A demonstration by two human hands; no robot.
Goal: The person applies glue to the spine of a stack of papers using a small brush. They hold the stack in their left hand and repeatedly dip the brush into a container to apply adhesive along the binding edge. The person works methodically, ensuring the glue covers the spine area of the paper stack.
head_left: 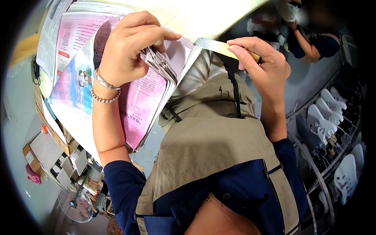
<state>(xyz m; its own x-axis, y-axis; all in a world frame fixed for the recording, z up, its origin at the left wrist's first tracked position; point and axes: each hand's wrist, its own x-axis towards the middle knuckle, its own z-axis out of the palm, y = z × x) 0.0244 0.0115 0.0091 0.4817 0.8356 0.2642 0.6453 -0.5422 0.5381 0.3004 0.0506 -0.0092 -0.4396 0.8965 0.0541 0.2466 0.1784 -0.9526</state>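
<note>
My left hand (pixel 131 49), a silver bracelet and a beaded one at its wrist, is curled round the bunched edge of a stack of newspapers (pixel 143 103). Its index finger stretches out over a pale, folded-up sheet. In my right hand (pixel 260 60) a flat, narrow strip (pixel 213 45) is pinched between thumb and fingers. The strip looks like a blade, grey toward its tip and yellow near my fingers. Its tip lies at the right edge of the raised sheets; whether it touches them I cannot tell. Pink-printed pages lie beneath my left forearm.
More newspapers (pixel 74 43) cover the left of the pale table (pixel 192 17), whose edge runs to the upper right. Racks with white, shoe-shaped forms (pixel 319 117) stand at right. Another person (pixel 315 45) works at the upper right. A fan (pixel 74 203) stands lower left.
</note>
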